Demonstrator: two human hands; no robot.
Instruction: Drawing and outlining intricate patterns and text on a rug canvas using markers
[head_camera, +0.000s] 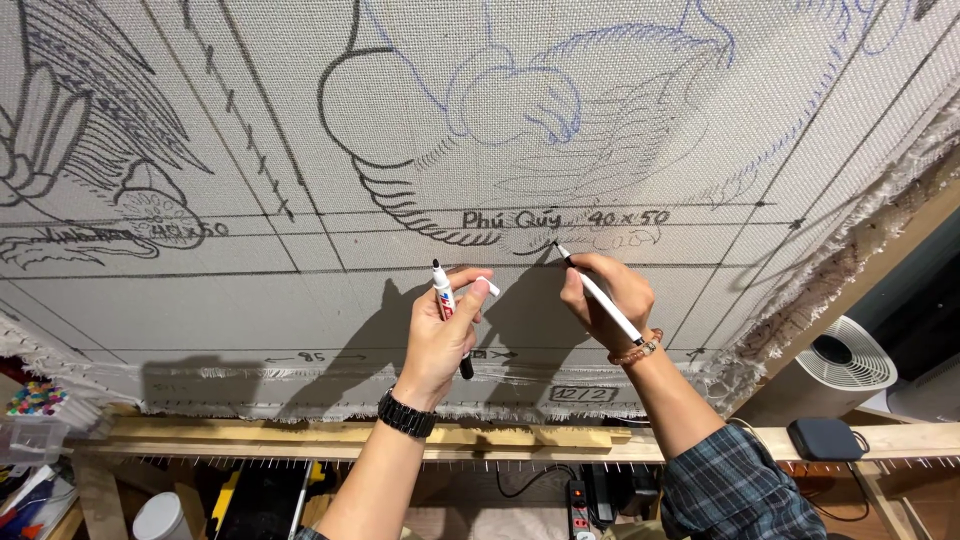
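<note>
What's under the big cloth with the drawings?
Under the cloth is a wooden beam with small nails, then a power strip and cables. Arms cover part of it.

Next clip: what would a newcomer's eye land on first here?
The big pale woven canvas stretched on a wooden frame fills the view, covered in black and blue outline drawings. At its centre, the right hand presses a white pen tip to the cloth, while the left hand holds a black-tipped marker upright just beside it. A white round fan sits lower right.
</note>
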